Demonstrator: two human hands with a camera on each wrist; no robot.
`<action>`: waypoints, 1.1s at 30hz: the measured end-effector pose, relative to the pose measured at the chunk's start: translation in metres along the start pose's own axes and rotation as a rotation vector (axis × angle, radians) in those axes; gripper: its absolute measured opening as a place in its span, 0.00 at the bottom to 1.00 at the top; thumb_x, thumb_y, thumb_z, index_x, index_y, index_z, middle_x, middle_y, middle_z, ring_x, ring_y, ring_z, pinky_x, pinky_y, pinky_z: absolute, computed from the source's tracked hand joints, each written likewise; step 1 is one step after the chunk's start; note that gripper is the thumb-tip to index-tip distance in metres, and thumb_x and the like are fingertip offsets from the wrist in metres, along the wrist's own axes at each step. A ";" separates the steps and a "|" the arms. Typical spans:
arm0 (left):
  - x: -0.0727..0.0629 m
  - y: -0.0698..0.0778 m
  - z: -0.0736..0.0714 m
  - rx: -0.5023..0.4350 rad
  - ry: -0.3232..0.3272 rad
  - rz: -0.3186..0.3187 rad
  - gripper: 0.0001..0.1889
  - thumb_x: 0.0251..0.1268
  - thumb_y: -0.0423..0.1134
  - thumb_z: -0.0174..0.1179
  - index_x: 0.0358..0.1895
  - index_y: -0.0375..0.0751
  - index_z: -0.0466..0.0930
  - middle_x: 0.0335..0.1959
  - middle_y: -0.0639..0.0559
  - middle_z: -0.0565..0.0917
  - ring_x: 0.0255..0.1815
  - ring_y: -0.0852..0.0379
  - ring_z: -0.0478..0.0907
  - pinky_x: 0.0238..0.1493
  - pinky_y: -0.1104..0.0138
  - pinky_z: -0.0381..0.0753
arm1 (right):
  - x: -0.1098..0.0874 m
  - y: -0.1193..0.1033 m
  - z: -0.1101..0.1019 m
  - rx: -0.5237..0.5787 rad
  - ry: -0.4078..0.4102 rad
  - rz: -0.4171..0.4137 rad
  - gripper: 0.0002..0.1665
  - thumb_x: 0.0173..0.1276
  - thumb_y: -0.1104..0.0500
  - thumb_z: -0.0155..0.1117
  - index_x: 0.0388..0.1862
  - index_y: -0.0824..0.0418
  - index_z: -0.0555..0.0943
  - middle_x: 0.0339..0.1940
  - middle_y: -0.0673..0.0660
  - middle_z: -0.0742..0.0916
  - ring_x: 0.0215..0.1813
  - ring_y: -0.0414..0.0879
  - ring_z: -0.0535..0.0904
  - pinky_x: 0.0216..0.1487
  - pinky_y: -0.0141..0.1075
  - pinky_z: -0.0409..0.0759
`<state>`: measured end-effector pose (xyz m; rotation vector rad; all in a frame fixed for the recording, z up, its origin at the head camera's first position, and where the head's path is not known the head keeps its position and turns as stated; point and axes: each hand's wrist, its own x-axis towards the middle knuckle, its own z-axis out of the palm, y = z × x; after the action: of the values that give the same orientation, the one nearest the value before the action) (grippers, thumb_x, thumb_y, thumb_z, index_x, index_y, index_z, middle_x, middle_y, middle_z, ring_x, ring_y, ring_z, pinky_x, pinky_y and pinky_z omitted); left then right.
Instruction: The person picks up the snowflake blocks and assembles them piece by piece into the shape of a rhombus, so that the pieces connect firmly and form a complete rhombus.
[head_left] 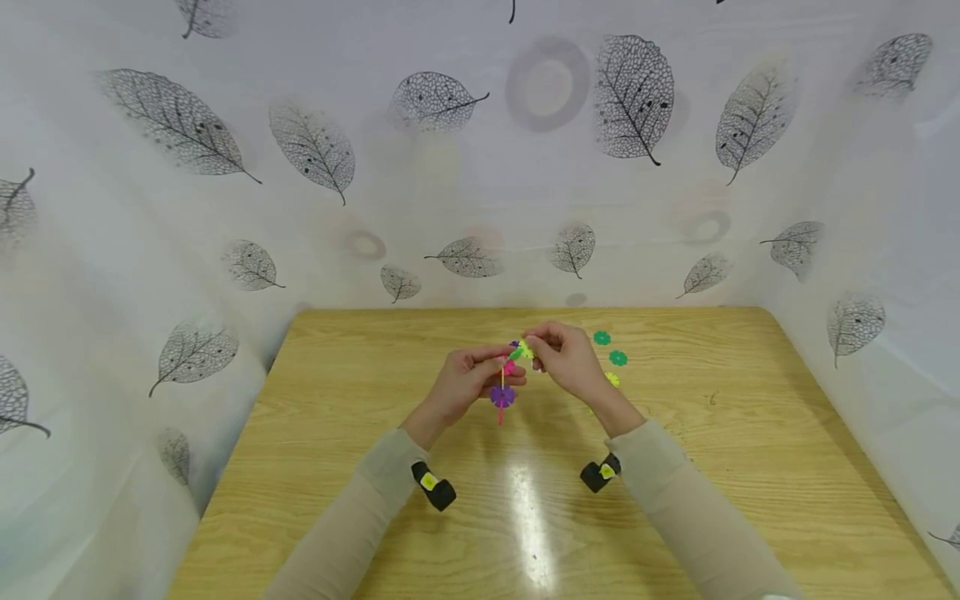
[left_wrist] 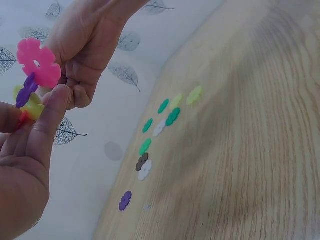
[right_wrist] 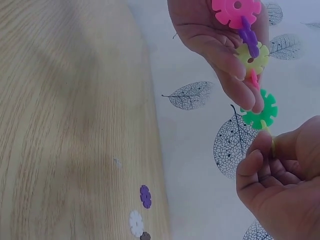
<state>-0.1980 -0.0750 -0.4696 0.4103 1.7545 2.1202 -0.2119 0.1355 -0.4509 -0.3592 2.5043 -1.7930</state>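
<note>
A short chain of notched plastic snowflake discs is held up over the table between both hands. My left hand pinches the chain near a pink disc, its fingers behind the links. Below those fingers hangs a purple disc with another pink disc seen edge-on. At the chain's other end, my right hand pinches a yellow disc between thumb and fingertips. In the right wrist view, that yellow disc meets the slotted edge of a green disc.
Loose discs lie on the wooden table to the right, among them green and yellow. White, brown and purple discs show in the left wrist view. A leaf-patterned curtain surrounds the table's back and sides.
</note>
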 end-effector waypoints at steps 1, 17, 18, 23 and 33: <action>0.000 0.000 0.000 -0.001 -0.001 -0.002 0.20 0.83 0.30 0.51 0.70 0.23 0.74 0.50 0.25 0.88 0.41 0.59 0.92 0.43 0.65 0.93 | 0.000 0.000 0.000 0.001 -0.003 0.003 0.13 0.82 0.61 0.61 0.52 0.69 0.86 0.28 0.54 0.87 0.28 0.46 0.83 0.28 0.35 0.83; 0.000 -0.006 0.005 0.027 0.029 -0.013 0.18 0.85 0.35 0.52 0.69 0.31 0.74 0.50 0.31 0.89 0.50 0.46 0.92 0.54 0.55 0.92 | -0.001 0.007 -0.008 0.084 -0.039 0.063 0.19 0.82 0.57 0.61 0.64 0.66 0.81 0.34 0.55 0.91 0.35 0.50 0.87 0.39 0.37 0.89; -0.001 -0.006 0.005 0.031 0.038 -0.010 0.18 0.85 0.35 0.52 0.69 0.32 0.74 0.50 0.30 0.89 0.50 0.45 0.92 0.55 0.55 0.92 | 0.000 0.008 -0.007 0.107 -0.036 0.072 0.19 0.82 0.58 0.61 0.65 0.66 0.80 0.33 0.52 0.91 0.34 0.48 0.87 0.39 0.37 0.89; -0.002 -0.004 0.007 0.065 0.048 -0.022 0.19 0.85 0.35 0.52 0.71 0.36 0.73 0.50 0.32 0.90 0.48 0.48 0.92 0.54 0.54 0.92 | -0.002 0.011 -0.005 0.153 -0.016 0.082 0.19 0.81 0.61 0.61 0.64 0.70 0.80 0.31 0.47 0.91 0.32 0.41 0.87 0.38 0.34 0.89; -0.002 -0.003 0.009 0.028 0.022 -0.050 0.23 0.83 0.34 0.51 0.76 0.40 0.68 0.57 0.33 0.87 0.41 0.53 0.93 0.48 0.55 0.94 | -0.005 0.012 -0.007 0.123 -0.036 0.077 0.17 0.80 0.60 0.64 0.61 0.68 0.83 0.31 0.56 0.91 0.30 0.43 0.86 0.37 0.39 0.90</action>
<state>-0.1919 -0.0674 -0.4712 0.3484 1.7895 2.0756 -0.2099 0.1464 -0.4602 -0.2825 2.3367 -1.8819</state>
